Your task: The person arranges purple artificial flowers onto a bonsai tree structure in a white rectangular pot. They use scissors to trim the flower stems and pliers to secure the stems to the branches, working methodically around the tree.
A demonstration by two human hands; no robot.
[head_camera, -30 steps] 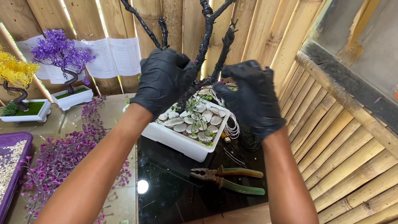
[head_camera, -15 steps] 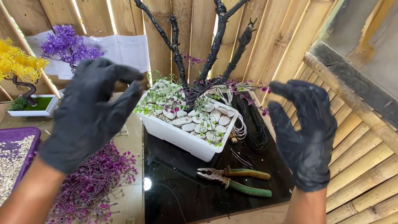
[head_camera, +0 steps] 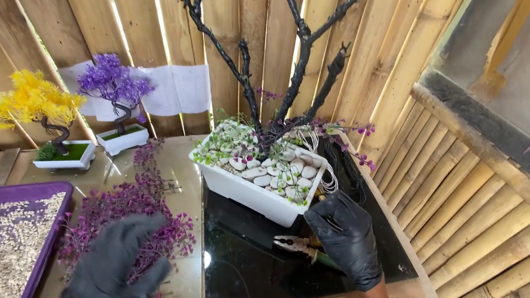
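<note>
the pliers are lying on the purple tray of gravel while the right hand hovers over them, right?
Not quite. The head view shows the pliers lying on the dark glass tabletop in front of the white planter, not on the purple tray, which sits far to the left. The right hand does hover over them.

The pliers [head_camera: 297,245] lie on the surface [head_camera: 250,268] just under the right hand [head_camera: 345,236] fingers [head_camera: 330,219]; the planter [head_camera: 254,181] stands just behind them. The loose sprigs [head_camera: 136,211] lie beneath the left hand [head_camera: 116,265] fingers [head_camera: 133,234], the tray [head_camera: 29,255] left of them, two small trees [head_camera: 91,107] farther behind.
</note>
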